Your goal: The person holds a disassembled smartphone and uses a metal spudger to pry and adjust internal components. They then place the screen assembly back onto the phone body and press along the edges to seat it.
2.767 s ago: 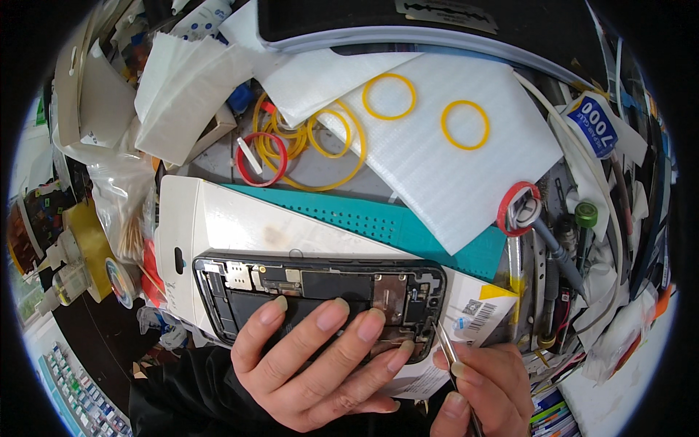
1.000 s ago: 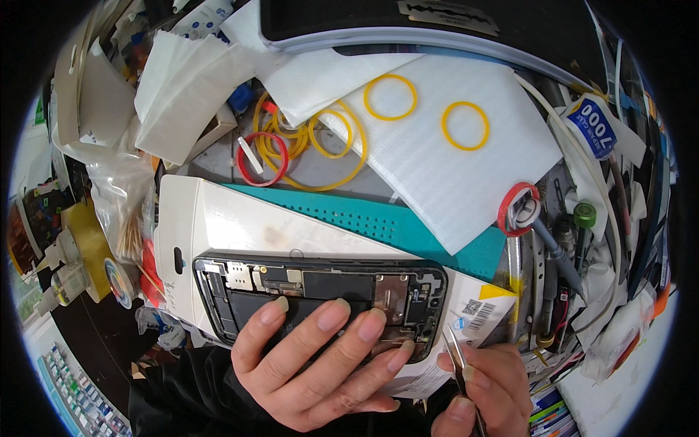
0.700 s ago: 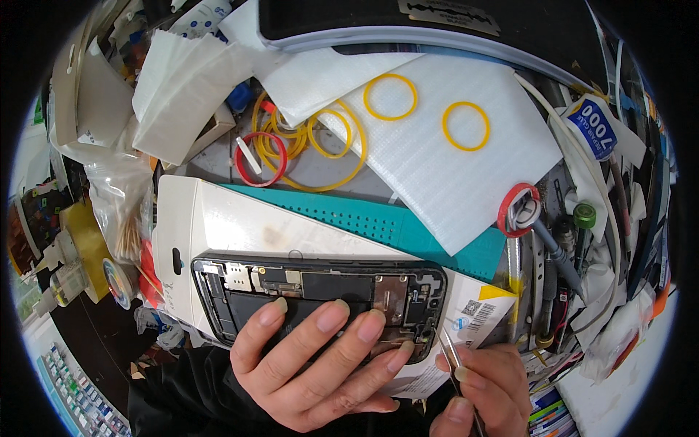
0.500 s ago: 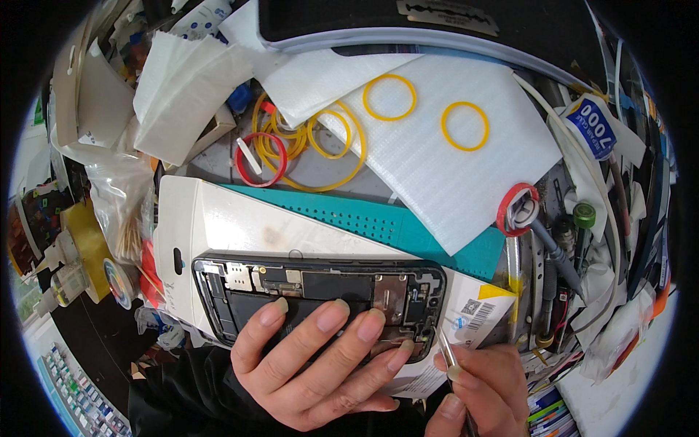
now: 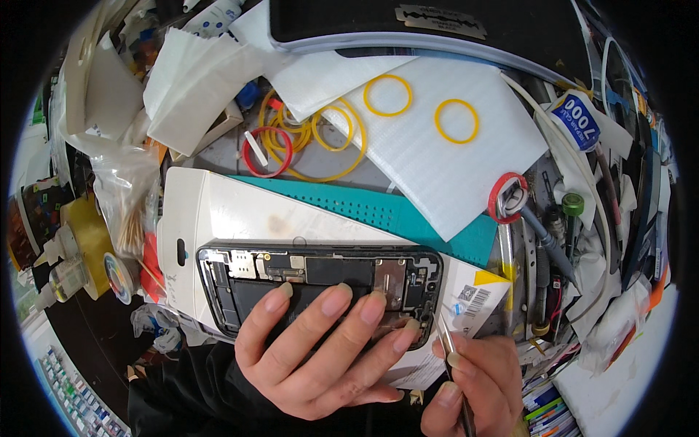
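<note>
An opened smartphone point(image 5: 338, 269) with its inner parts bare lies on a white flat box point(image 5: 240, 215). My left hand point(image 5: 320, 349) reaches across its near side, fingertips spread over the black battery area and the near right corner. The thumb lies along the near edge, and the hand holds the phone in place. My right hand point(image 5: 477, 382) pinches slim metal tweezers point(image 5: 448, 341). Their thin tip points at the phone's right edge; whether it touches cannot be told.
A teal perforated mat point(image 5: 349, 204) lies under the box. Beyond are white foam sheets point(image 5: 451, 175) with yellow rubber bands point(image 5: 456, 121). At right stand a blue-grey pen-like tool point(image 5: 550, 244), a red ring point(image 5: 497, 197) and a green-capped tool point(image 5: 573, 205). Cotton swabs point(image 5: 131, 229) sit at left.
The whole view has shifted slightly. Both hands keep their holds, and the tweezers' tip stays by the phone's right edge, now looking a little more upright.
</note>
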The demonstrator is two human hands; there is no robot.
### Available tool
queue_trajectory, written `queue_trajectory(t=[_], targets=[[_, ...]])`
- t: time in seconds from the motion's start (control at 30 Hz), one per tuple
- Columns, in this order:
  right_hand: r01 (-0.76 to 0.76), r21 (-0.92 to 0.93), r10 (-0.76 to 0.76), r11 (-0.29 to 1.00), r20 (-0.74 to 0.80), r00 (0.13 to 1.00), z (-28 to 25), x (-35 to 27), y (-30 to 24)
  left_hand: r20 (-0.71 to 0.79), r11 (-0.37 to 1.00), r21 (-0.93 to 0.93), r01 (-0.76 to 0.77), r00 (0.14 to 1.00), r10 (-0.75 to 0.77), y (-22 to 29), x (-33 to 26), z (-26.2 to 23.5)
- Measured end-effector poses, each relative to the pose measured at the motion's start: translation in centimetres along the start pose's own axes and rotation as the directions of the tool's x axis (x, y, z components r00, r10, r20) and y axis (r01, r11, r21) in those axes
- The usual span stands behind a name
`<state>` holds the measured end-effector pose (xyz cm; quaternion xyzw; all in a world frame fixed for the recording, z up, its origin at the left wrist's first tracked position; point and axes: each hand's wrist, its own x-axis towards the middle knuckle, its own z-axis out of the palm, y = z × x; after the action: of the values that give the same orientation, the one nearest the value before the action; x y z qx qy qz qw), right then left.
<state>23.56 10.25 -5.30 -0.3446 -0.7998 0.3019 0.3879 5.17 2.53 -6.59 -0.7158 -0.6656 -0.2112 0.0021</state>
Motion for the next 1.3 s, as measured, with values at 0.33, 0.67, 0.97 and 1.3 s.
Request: queue_trajectory(t=[0.33, 0.67, 0.97, 1.3], targets=[[0.008, 0.037, -0.010, 0.999, 0.048, 0.999, -0.4, 0.4, 0.2, -0.007, 0.999, 0.014, -0.032, 0.999, 0.032, -0.3, 0.0, 0.1], [-0.097, 0.088, 0.093, 0.991, 0.046, 0.995, -0.4, 0.7, -0.4, -0.003, 0.999, 0.013, -0.032, 0.999, 0.032, -0.3, 0.1, 0.1], [-0.189, 0.038, 0.187, 0.981, 0.059, 0.981, -0.3, 1.0, -1.2, 0.014, 1.000, 0.003, -0.026, 1.000, 0.026, -0.2, 0.1, 0.0], [-0.142, 0.052, 0.141, 0.989, 0.020, 0.990, 0.2, 0.7, -0.8, -0.021, 1.000, 0.003, -0.030, 0.999, 0.031, -0.3, 0.0, 0.3]])
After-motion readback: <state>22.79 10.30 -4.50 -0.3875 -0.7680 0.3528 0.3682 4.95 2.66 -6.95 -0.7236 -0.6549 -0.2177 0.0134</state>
